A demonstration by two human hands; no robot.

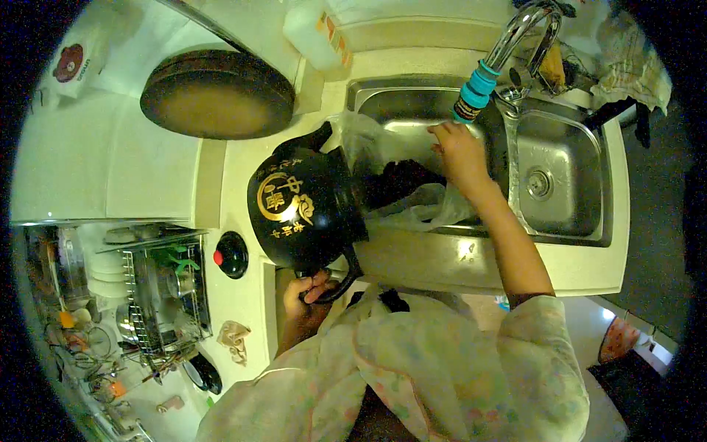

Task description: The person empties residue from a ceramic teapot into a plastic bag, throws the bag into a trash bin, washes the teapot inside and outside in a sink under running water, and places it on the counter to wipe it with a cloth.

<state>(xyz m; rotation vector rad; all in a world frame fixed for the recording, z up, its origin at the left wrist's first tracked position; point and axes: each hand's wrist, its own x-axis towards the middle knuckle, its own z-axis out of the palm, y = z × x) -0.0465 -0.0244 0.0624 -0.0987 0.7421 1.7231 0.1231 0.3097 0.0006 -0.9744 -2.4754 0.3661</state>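
Observation:
My left hand (pixel 313 287) is closed around the handle of a black pot (pixel 283 228) with gold lettering. Its body lies tipped on its side, mouth toward the sink (pixel 482 177) and spout at the far side. At the mouth, a dark clump (pixel 405 180) rests in a clear plastic bag (pixel 423 214) in the left basin. Over that basin reaches my right hand (pixel 464 158), fingers partly stretched and apart, just below the turquoise nozzle of the faucet (pixel 475 92). I see nothing held in it.
A black lid (pixel 232 254) with a red knob lies on the counter, left of the pot. Behind it a round wooden board (pixel 217 96) leans on the wall. A white jug (pixel 317 33) stands at the back. On the left is a dish rack (pixel 166 295).

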